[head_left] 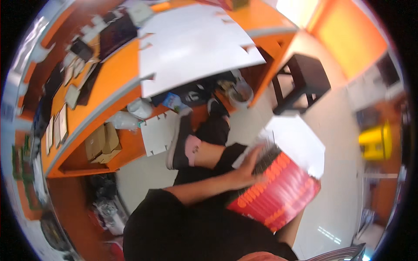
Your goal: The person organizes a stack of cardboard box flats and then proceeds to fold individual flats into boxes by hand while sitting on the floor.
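A red and black printed cardboard bundle (pixel 278 191) with orange marks in rows is held over my lap, tilted. It looks like several layers, though blur hides whether it is a stack or a box. A white panel with cut corners (pixel 300 141) stands out from its far side. My left hand (pixel 249 169) grips the bundle's left edge, thumb and fingers against it. My right forearm (pixel 291 232) reaches up to the near right side; the right hand is hidden behind the bundle.
An orange desk (pixel 117 65) curves ahead, bearing a large white notched sheet (pixel 191 48) that overhangs its edge. A dark stool (pixel 302 80) stands to the right. Under the desk are a bin (pixel 239 95), a cardboard box (pixel 103 143) and my feet. A yellow container (pixel 375 141) is far right.
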The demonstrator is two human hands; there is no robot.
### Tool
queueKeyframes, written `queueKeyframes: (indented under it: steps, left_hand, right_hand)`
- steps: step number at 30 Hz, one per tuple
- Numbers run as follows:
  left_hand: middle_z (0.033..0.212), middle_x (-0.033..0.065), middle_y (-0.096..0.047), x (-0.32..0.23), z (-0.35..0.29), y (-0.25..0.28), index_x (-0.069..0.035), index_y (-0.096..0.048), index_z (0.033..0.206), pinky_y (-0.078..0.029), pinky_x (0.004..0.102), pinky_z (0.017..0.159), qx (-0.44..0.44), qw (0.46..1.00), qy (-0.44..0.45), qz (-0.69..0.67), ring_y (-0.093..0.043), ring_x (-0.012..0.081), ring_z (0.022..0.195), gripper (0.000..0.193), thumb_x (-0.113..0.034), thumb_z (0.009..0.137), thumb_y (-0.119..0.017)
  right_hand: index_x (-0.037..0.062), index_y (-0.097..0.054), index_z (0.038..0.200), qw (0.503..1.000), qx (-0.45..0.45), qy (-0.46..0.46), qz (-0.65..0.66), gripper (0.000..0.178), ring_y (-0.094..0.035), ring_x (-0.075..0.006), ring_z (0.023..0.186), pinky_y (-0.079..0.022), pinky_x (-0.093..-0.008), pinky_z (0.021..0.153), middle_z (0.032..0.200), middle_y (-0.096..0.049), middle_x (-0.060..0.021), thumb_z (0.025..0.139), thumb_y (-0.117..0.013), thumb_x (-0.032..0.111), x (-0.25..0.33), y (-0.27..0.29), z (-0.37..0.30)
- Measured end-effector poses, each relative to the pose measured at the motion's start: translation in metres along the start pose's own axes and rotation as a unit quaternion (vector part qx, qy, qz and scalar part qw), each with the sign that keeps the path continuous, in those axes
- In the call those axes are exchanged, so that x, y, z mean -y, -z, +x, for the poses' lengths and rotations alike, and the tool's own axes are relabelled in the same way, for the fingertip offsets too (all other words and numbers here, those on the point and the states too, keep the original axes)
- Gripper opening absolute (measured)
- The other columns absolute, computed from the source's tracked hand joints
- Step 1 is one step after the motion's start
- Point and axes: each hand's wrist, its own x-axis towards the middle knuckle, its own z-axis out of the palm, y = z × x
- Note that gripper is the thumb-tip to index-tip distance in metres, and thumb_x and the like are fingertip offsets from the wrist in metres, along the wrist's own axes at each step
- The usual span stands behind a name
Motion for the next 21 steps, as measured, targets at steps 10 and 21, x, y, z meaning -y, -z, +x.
queueKeyframes:
  steps: [10,21]
  left_hand:
    - [0.145,0.0233,0.000,-0.111,-0.023,0.024,0.001,0.009,0.139,-0.011,0.0374,0.110,-0.026,0.986,-0.158,0.056,-0.005,0.0291,0.136,0.115,-0.031,0.068,-0.076]
    - [0.144,0.0202,-0.014,-0.199,-0.138,0.134,-0.003,-0.007,0.141,-0.021,0.0405,0.106,-0.395,0.889,-0.169,0.157,-0.020,0.0268,0.132,0.109,-0.024,0.063,-0.080]
  right_hand:
    - [0.0024,-0.052,0.099,0.952,0.153,-0.063,-0.257,0.019,-0.054,-0.0192,0.079,-0.045,-0.0302,0.064,0.092,-0.052,-0.0077,0.084,-0.051,0.014,0.039,-0.105,0.059]
    - [0.0041,-0.049,0.111,0.744,0.429,0.460,-0.226,0.030,-0.048,-0.0237,0.098,-0.041,-0.0327,0.083,0.110,-0.044,-0.0100,0.082,-0.055,0.008,0.048,-0.452,0.036]
